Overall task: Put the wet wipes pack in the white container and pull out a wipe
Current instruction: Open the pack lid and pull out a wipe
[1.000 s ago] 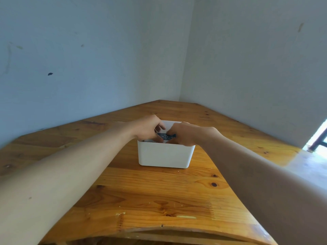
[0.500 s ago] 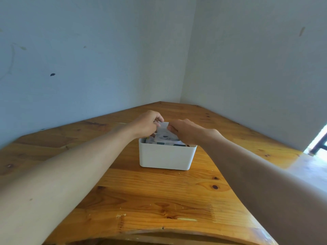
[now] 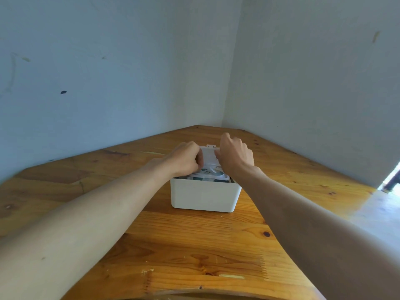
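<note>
Both hands (image 3: 188,159) (image 3: 236,156) pinching wipe (image 3: 208,158) above pack (image 3: 205,177) in white container (image 3: 204,197); tearing risk if yanked unevenly.

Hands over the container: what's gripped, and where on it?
Both hands pinch the white wipe rising from the wet wipes pack in the white container: left hand on its left edge, right hand on its right edge.

White container (image 3: 204,197) sits right around the middle of the frame, a plain boxy tub with rounded corners and an open top. The wet wipes pack (image 3: 207,177) is down inside it, teal and white top just showing at the rim. A white wipe (image 3: 209,156) sticks straight up out of the pack.
</note>
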A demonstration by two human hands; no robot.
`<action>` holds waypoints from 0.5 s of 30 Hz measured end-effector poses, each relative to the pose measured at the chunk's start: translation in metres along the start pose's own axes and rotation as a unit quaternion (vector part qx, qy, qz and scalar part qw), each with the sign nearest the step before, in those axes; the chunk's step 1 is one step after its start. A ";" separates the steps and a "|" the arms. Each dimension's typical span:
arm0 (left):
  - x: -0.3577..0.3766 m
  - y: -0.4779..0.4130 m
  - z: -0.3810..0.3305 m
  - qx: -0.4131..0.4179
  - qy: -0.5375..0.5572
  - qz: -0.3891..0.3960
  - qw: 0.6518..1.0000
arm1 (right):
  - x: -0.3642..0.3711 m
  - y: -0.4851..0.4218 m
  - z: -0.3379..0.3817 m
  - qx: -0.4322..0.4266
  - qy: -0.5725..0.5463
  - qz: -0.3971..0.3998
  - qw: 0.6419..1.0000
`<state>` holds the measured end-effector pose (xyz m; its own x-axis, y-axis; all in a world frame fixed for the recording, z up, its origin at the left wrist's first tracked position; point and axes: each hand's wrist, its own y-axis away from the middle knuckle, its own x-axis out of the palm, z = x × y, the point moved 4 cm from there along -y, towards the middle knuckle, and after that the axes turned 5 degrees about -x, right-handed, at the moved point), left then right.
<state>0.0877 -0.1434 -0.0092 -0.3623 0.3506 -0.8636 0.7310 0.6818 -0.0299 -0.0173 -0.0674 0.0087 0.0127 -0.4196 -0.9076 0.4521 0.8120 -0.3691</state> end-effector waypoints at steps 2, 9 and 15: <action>0.001 0.000 -0.002 0.017 0.002 0.018 1.000 | 0.000 0.002 0.000 -0.001 0.004 0.023 1.000; 0.009 0.001 -0.007 0.050 0.012 0.046 0.998 | 0.005 0.006 0.000 -0.023 -0.045 0.091 0.995; 0.015 -0.002 -0.001 0.056 0.029 0.051 0.997 | 0.006 0.011 0.002 -0.067 -0.027 0.155 0.985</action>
<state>0.0801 -0.1388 -0.0218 -0.3127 0.4528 -0.8350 0.8248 0.5655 -0.0022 -0.0107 -0.0616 -0.0001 0.1804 -0.1604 -0.9704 0.2973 0.9494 -0.1017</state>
